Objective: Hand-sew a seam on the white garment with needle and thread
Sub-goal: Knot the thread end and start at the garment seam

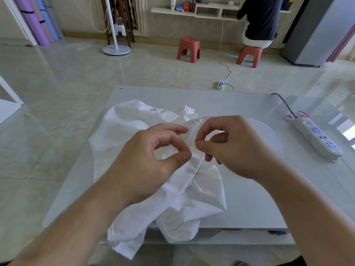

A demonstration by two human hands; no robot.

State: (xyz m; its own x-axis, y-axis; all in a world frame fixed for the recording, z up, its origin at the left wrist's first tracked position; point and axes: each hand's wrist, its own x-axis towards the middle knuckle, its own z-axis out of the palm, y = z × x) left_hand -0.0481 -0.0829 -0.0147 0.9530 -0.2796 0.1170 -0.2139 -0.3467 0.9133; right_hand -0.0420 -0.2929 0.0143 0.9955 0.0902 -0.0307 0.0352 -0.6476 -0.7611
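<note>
A crumpled white garment (188,194) lies on the glass table (249,204) and hangs over its near edge. My left hand (151,160) pinches a raised fold of the cloth between thumb and curled fingers. Just to its right, my right hand (230,146) pinches a thin needle (208,140) between thumb and forefinger at that same fold. The needle shows only as a faint line. I cannot make out the thread.
A white power strip (318,139) with a grey cable and pink tie lies at the table's right. A round translucent disc (269,137) sits behind my right hand. Across the floor are two red stools (189,48), a seated person (261,20) and a fan stand (116,48).
</note>
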